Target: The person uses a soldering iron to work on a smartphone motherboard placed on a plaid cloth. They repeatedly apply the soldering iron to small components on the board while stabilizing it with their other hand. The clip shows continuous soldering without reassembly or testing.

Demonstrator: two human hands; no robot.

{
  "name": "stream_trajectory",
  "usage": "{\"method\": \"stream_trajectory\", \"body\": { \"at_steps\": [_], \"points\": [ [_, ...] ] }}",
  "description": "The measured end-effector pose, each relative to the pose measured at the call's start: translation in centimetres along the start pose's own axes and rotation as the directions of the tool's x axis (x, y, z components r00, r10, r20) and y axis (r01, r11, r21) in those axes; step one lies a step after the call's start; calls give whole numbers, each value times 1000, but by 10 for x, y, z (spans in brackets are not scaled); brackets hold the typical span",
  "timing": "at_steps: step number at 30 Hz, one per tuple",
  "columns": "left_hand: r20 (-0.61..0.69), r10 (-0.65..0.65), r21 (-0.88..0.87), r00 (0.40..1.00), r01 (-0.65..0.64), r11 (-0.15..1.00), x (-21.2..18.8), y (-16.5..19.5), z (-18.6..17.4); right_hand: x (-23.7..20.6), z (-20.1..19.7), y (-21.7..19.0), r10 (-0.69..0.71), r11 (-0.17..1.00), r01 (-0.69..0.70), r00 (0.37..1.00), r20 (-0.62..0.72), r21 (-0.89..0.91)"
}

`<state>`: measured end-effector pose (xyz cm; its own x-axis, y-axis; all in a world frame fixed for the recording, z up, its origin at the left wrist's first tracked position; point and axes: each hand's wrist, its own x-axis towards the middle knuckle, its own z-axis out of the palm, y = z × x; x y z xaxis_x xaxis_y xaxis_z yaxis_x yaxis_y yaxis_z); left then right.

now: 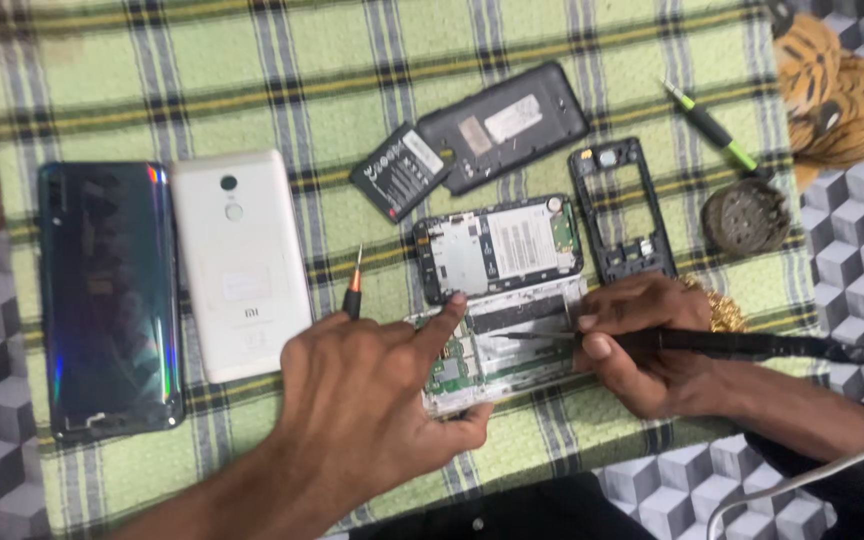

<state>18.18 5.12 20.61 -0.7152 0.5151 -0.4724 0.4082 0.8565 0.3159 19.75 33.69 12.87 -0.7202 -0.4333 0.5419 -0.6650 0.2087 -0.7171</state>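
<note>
a person is working a slim black tool into an opened phone on a green checked cloth.

the opened phone (497, 355) is lying with its back already off and its circuit board bared, while a battery (399, 170), a black back cover (504, 125) and a black frame (620, 210) are sitting apart above it; nothing is looking reassembled. the left hand (372, 410) is pinning the phone's near-left edge, index finger stretched onto the board, the other fingers curled. the right hand (642, 350) is pinching the black tool (742, 345) between thumb and fingers, its tip resting on the phone's middle.
</note>
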Motion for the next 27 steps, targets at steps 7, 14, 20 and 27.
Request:
{"method": "stream_trajectory", "body": {
  "at_steps": [7,14,20,27],
  "points": [
    [-320,68,-89,945,-101,991,-14,10,-18,-5,-1,-14,107,994,-105,989,-105,24],
    [-109,-88,-57,990,82,995,-45,27,-25,-23,9,-43,161,984,-139,961,-227,110],
    [-70,-118,-52,991,114,992,-73,56,-17,-44,11,-63,149,972,-91,951,-272,216],
    [-222,-101,-135,970,72,988,-87,73,1,-60,2,-85,98,987,-71,978,-184,144]
  ]
}}
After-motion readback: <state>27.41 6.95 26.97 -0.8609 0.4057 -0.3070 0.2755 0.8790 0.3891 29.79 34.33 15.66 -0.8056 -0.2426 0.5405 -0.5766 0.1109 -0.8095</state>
